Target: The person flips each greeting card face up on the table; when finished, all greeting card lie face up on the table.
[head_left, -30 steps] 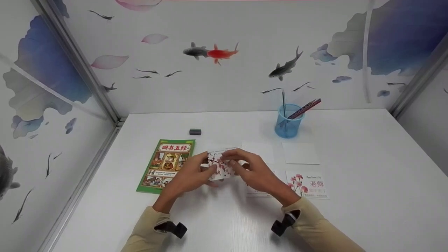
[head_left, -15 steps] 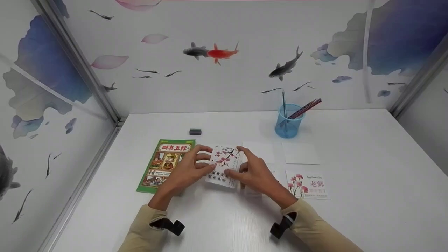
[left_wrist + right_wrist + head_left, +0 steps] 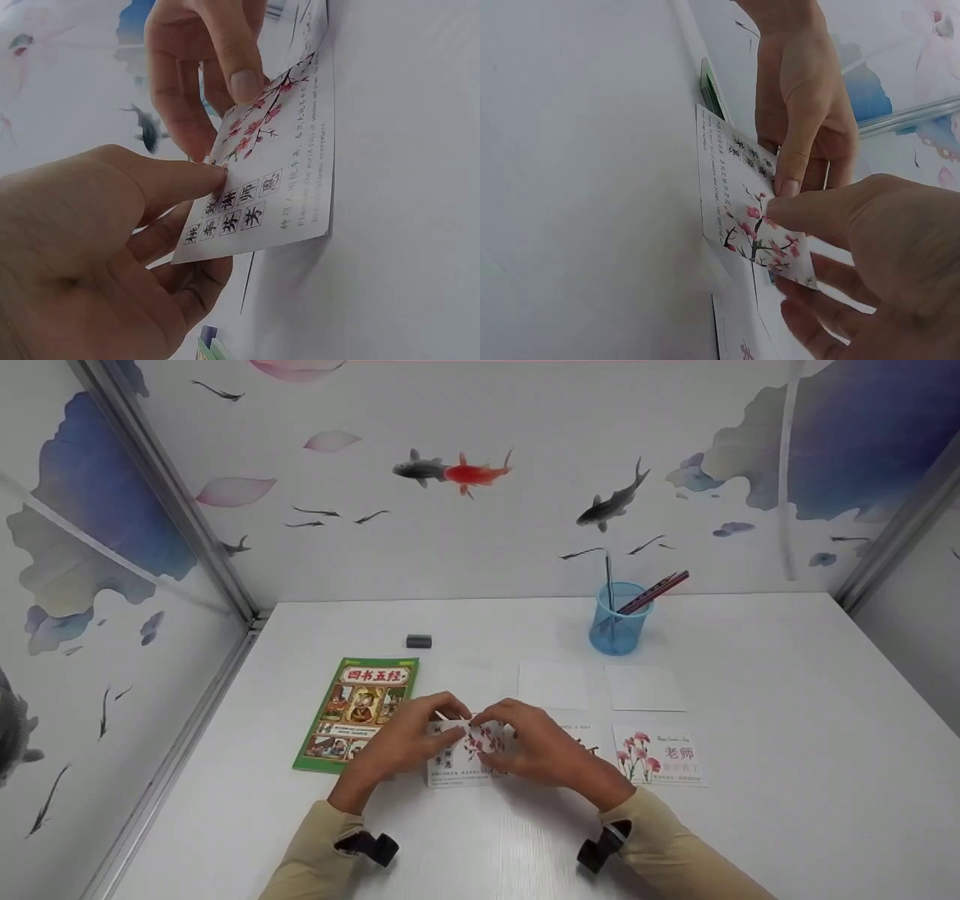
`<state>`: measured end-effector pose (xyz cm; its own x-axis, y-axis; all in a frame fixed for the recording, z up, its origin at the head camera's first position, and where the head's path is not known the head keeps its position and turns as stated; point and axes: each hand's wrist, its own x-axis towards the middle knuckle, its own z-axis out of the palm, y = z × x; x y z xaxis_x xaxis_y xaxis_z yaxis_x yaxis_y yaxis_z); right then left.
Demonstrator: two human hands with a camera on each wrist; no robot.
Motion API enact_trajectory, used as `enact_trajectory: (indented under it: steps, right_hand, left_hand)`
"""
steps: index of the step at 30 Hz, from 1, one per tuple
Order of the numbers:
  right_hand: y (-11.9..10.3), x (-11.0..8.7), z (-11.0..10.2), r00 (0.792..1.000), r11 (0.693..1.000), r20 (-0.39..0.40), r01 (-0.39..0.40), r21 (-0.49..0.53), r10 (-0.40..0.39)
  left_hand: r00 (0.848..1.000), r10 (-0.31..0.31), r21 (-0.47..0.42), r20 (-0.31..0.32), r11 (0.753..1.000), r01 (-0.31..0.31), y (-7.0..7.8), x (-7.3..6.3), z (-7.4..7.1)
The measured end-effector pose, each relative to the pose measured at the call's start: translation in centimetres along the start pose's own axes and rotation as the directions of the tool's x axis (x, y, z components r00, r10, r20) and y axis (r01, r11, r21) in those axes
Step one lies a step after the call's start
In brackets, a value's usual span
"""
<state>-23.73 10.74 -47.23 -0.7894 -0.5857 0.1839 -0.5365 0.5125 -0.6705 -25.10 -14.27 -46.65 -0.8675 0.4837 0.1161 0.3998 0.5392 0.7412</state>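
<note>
Both hands hold a white greeting card [image 3: 450, 769] printed with pink blossom branches and Chinese characters. My left hand [image 3: 409, 739] pinches its upper edge near the middle, thumb on the printed face and fingers behind. Beside it my right hand [image 3: 536, 746] grips the same edge, its thumb over the blossoms and covering the card's right part. In the left wrist view the card [image 3: 255, 165] is tilted, its lower edge close over the white table. The right wrist view shows both thumbs near each other on the card's [image 3: 742, 195] printed side.
A green-bordered book [image 3: 356, 712] lies left of the hands. Flower-printed cards, including a pink carnation one [image 3: 660, 754], lie to the right, with blank white cards [image 3: 646, 688] behind. A dark eraser-like block [image 3: 419, 641] and a blue pencil cup [image 3: 619, 622] stand farther back.
The card was turned from a slant to upright, then to landscape with its lower edge toward me. Both hands lowered it toward the table and came closer together.
</note>
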Motion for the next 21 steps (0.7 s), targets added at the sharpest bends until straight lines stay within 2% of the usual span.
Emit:
enact_trajectory:
  steps: [3,7,10,12,21]
  right_hand:
    - [-0.1,-0.2,0.3,0.998,0.992,0.059,-0.007,-0.128,0.015]
    - [-0.1,-0.4,0.5,0.995,0.973,0.088,-0.020,-0.230,0.041]
    - [-0.1,-0.4,0.5,0.992,0.971,0.109,-0.031,-0.239,0.059]
    - [0.0,-0.4,0.5,0.991,0.972,0.117,-0.030,-0.235,0.059]
    - [1.0,-0.3,0.7,0.993,0.981,0.110,-0.009,-0.195,0.031]
  left_hand:
    - [1.000,0.021,0.072,-0.018,0.997,-0.020,-0.2,0.0,0.1]
    - [0.999,0.003,0.157,0.036,0.988,-0.008,-0.1,-0.2,0.1]
    - [0.996,-0.029,0.196,0.088,0.980,0.011,0.0,-0.3,0.1]
    - [0.994,-0.026,0.209,0.102,0.978,0.005,-0.2,-0.3,0.2]
    - [0.997,-0.019,0.211,0.073,0.978,0.003,-1.1,-0.3,0.4]
